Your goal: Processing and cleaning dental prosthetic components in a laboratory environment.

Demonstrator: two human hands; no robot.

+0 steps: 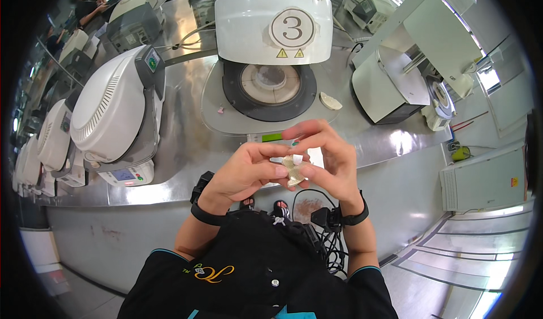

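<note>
Above the near edge of the metal bench, I hold a small beige piece with a ridged, honeycomb-like surface (294, 176) in both hands. A small white bit (297, 159) sits at its upper edge; I cannot make out what it is. My left hand (249, 169) pinches the piece from the left between thumb and fingers. From the right, my right hand (331, 160) has its thumb against the piece, and its raised index finger is slightly blurred. Just beyond my hands stands a white furnace (243, 27) with its head raised over a round firing platform (270, 84).
A half-round beige piece (330, 101) and a small pinkish bit (221, 110) lie on the furnace's shelf. More white furnaces (110, 106) line the left. On the right stands another white machine (390, 84). Black cables (334, 251) hang beside my right forearm. People are far left.
</note>
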